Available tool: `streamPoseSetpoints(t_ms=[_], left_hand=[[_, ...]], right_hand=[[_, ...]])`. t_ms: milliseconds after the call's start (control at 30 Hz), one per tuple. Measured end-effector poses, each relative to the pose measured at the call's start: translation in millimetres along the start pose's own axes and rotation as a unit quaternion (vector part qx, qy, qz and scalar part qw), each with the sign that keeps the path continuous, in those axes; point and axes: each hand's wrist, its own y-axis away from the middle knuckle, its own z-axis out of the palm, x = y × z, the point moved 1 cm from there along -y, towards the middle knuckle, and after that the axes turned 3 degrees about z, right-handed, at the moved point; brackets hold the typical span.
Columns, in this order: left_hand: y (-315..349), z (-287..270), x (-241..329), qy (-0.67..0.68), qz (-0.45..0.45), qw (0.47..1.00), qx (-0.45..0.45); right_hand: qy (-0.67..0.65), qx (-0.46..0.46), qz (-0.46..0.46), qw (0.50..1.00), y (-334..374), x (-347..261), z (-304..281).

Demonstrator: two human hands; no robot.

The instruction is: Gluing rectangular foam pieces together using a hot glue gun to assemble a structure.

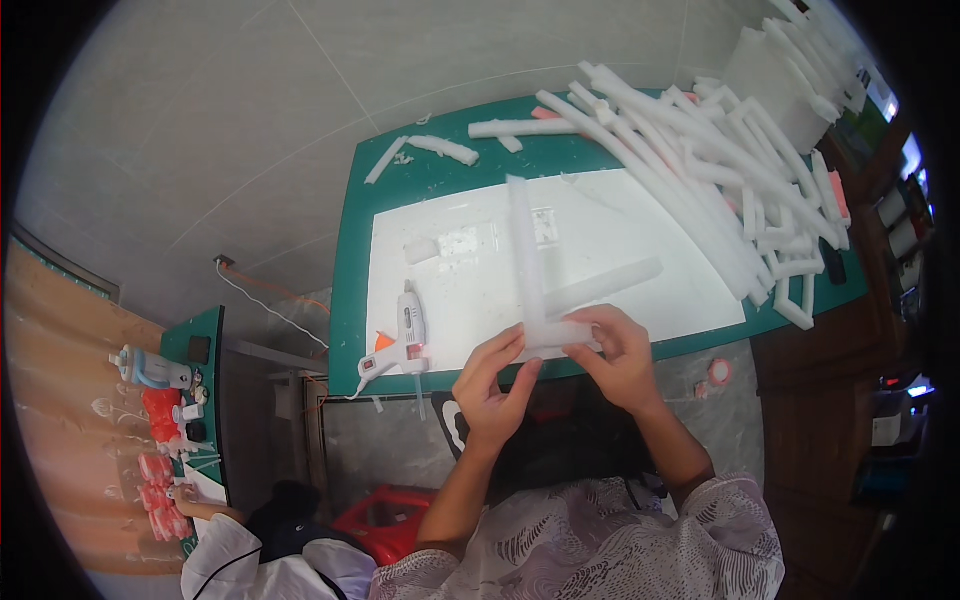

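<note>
An L-shaped white foam piece (526, 250) is held near the table's front edge, its long arm pointing away from me and its short arm lying crosswise. My left hand (494, 388) grips the corner end between thumb and fingers. The other end of the short arm is pinched by my right hand (617, 358). Just beyond my hands, a loose foam strip (620, 281) lies slantwise on the white board (470, 300). To the left rests a white hot glue gun (409, 325) with an orange part and a clear glue stick protruding over the edge.
Many foam strips and joined foam frames (700, 150) are heaped at the green table's (352, 260) right. Foam scraps (440, 149) lie along its far side. A tape roll (719, 372) is beyond the front edge. At left, a person's hand (184, 497) touches red-and-white items by another table.
</note>
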Motion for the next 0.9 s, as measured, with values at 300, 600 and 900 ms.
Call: streamPoseSetpoints(t_ms=[300,600,900], left_hand=[[22.5,1.5,-43.2,-0.005,-0.052,0.998,-0.045],[22.8,-5.3,-48.3,-0.011,-0.040,0.998,-0.045],[27.4,-6.2,-47.6,-0.021,-0.032,0.999,-0.037]], right_hand=[[0.045,0.030,0.080,0.995,0.2,42.2,-8.5],[0.109,-0.005,0.083,0.991,-3.4,39.5,-10.3],[0.177,-0.026,0.040,0.983,-0.9,32.0,-9.3]])
